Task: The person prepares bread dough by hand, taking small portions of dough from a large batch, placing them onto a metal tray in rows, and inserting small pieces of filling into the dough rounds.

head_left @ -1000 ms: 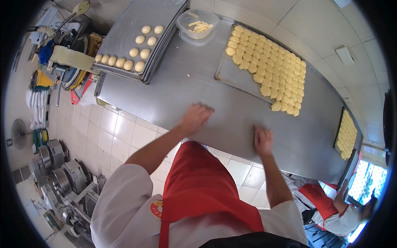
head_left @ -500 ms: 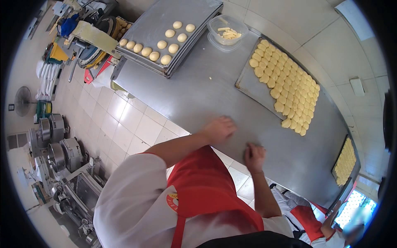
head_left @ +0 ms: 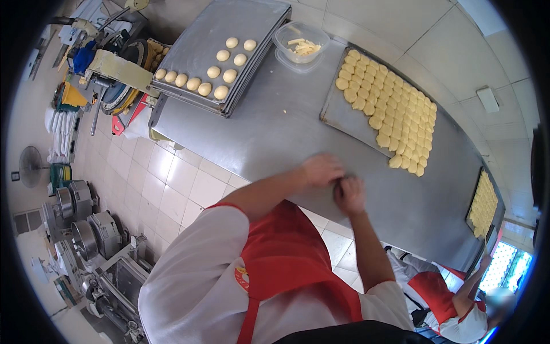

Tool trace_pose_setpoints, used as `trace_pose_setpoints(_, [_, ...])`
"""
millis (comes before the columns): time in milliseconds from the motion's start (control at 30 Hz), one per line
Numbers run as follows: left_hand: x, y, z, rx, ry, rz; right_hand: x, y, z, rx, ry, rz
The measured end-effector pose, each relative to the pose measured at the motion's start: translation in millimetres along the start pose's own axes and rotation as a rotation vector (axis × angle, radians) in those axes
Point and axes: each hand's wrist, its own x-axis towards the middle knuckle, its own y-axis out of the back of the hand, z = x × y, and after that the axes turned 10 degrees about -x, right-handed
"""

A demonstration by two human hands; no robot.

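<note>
So right in front of the red apron (head_left: 286, 258) the left grip (head_left: 323, 170) and right grip (head_left: 350, 195) are close together, touching or nearly so, fingers curled in, and honestly I can't tell if either is closed on anything, too blurry and turned away. If there's something small in there, I'd go light: soft fingers, thumbs guiding, no hard squeezing. Staying over this bare bit of tabletop (head_left: 275, 137) makes sense too, plenty of elbow room. The nearest dough pieces (head_left: 405, 117) sit past the grips to the right, packed edge to edge on a metal tray (head_left: 352, 123) whose left part is bare; they look soft, so lift from underneath and don't brush across them. Further off at left, the stacked trays (head_left: 212, 34) carry spaced-out dough balls (head_left: 213, 72), and beyond is a clear tub (head_left: 281, 41) of pale strips (head_left: 303, 47), so reach around, not over
</note>
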Motion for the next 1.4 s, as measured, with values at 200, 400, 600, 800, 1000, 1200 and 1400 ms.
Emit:
trace_pose_setpoints(200, [-29.2, 12.0, -25.6, 0.037, 0.148, 0.204, -14.2, 25.8, 16.8, -0.038, -0.265, 0.043])
trace_pose_setpoints(400, [-70.9, 69.2, 2.3, -0.198, 0.501, 0.283, -27.9, 54.6, -9.8, 0.092, -0.499, -0.077])
trace_pose_setpoints(600, [-61.2, 277.0, -62.1, -0.588, 0.381, 0.688, 188.7, 89.6, -90.9, 0.597, -0.462, 0.096])
trace_pose_setpoints(800, [-42.6, 423.8, -228.5, -0.2, 0.415, 0.524, 440.0, 64.5, -162.2, 0.66, -0.216, 0.105])
trace_pose_setpoints(1000, [-28.6, 435.3, -318.3, -0.023, 0.383, 0.185, 524.5, -16.2, -148.4, 0.238, -0.086, -0.036])
trace_pose_setpoints(1200, [-35.6, 438.6, -338.3, -0.154, 0.337, 0.117, 549.0, -12.9, -126.9, 0.202, -0.089, -0.023])
trace_pose_setpoints(1400, [-21.8, 468.4, -328.1, -0.248, 0.311, 0.176, 604.0, -46.1, -21.5, 0.003, -0.337, -0.26])
